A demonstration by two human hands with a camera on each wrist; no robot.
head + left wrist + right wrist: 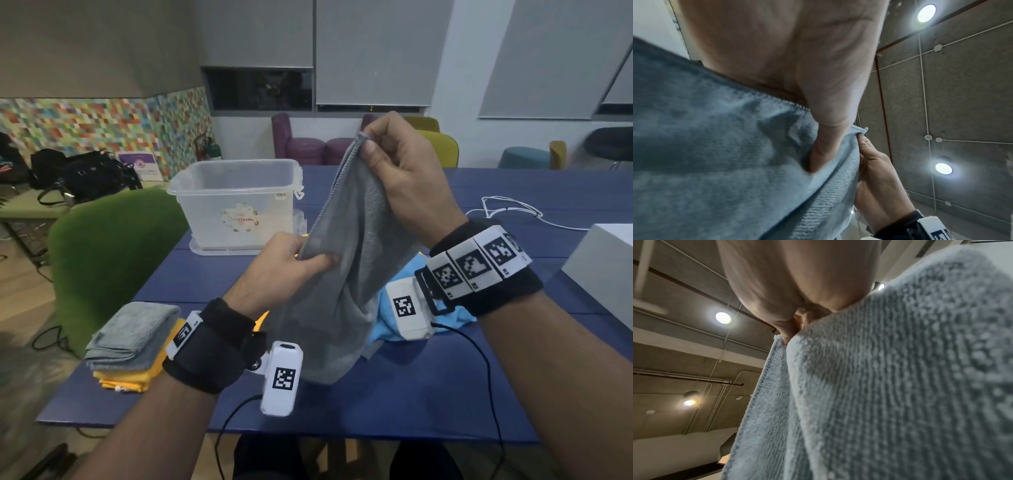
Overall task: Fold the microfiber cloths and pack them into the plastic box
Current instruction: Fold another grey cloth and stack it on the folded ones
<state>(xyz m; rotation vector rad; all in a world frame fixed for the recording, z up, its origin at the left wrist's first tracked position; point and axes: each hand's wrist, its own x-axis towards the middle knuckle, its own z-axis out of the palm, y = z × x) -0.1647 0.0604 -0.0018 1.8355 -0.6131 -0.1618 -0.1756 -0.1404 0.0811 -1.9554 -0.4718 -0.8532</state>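
Note:
A grey microfiber cloth (pixel 346 274) hangs in the air above the blue table (pixel 428 394). My right hand (pixel 397 164) pinches its top corner, high up. Lower down, my left hand (pixel 291 263) pinches the cloth's left edge. The left wrist view shows the same grey cloth (pixel 715 154) under my thumb, with the right hand (pixel 875 170) beyond it. In the right wrist view the cloth (pixel 879 394) fills the frame below my fingers. A clear plastic box (pixel 236 202) stands open at the table's far left. A light blue cloth (pixel 394 318) lies crumpled beneath the grey one.
A folded grey cloth (pixel 130 332) sits on a yellow one (pixel 133 377) at the table's near left corner. A green chair (pixel 102 246) stands left of the table. A white cable (pixel 513 209) and a white box (pixel 606 267) lie to the right.

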